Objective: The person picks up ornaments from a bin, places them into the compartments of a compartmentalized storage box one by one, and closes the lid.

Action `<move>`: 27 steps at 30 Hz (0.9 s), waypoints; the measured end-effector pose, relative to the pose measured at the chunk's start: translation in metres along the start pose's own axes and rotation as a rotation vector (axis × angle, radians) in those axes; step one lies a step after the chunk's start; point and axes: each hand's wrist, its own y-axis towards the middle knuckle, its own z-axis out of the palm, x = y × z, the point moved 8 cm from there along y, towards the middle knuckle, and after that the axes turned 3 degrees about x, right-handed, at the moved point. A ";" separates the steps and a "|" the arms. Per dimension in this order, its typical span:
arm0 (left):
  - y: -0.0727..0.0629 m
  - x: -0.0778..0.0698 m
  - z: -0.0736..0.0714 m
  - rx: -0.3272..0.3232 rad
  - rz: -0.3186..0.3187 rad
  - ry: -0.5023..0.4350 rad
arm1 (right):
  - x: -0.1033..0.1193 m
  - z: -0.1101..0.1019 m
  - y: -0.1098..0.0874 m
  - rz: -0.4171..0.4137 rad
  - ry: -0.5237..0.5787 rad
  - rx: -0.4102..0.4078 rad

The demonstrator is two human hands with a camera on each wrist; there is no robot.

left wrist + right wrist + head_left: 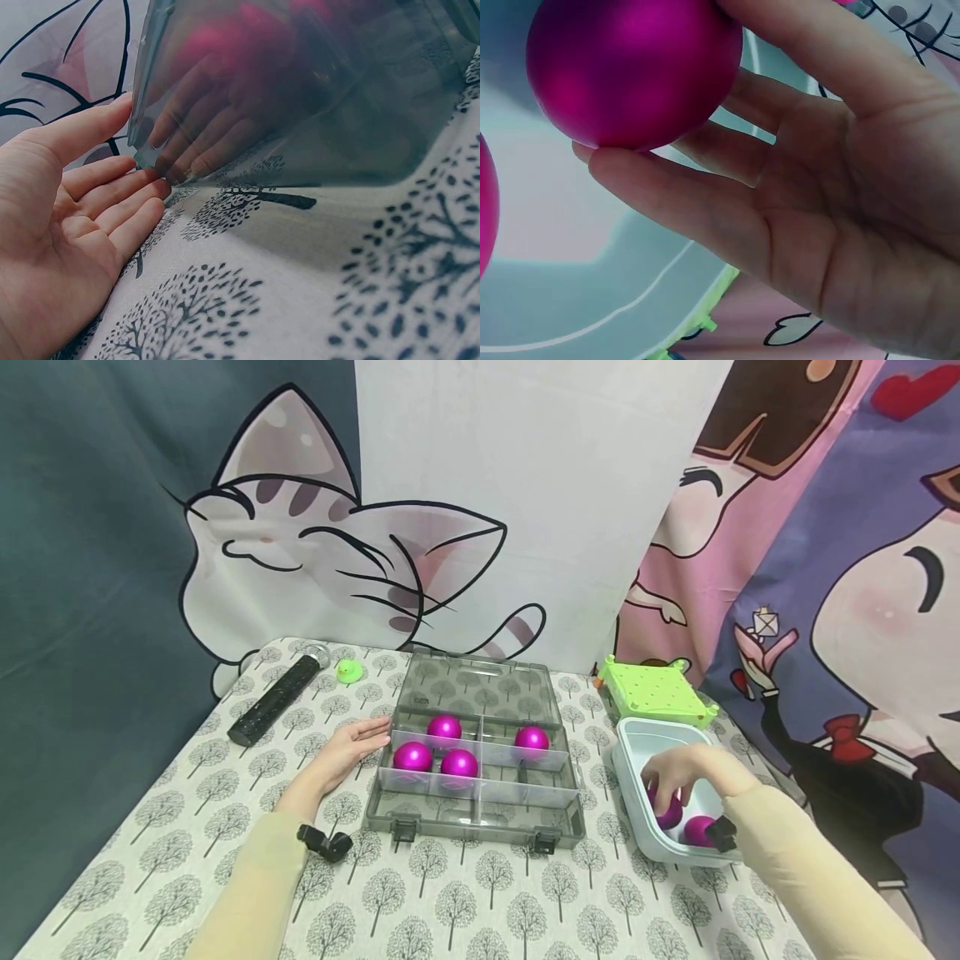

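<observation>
Pinching ball (670,812) in tub (663,742) R of organizer (427,808), R hand (681,770) prob. risked drop if grip slid; straight-fingered L hand (347,756) flanked organizer's L.

Magenta balls (412,757), translucent grey case (480,834), pale blue tub (660,737), lime green duck (348,672), white cloth (427,910) with dark tree print
</observation>
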 end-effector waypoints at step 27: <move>-0.001 -0.001 0.000 0.002 0.008 0.027 | 0.021 -0.083 -0.043 -0.302 -0.249 -0.882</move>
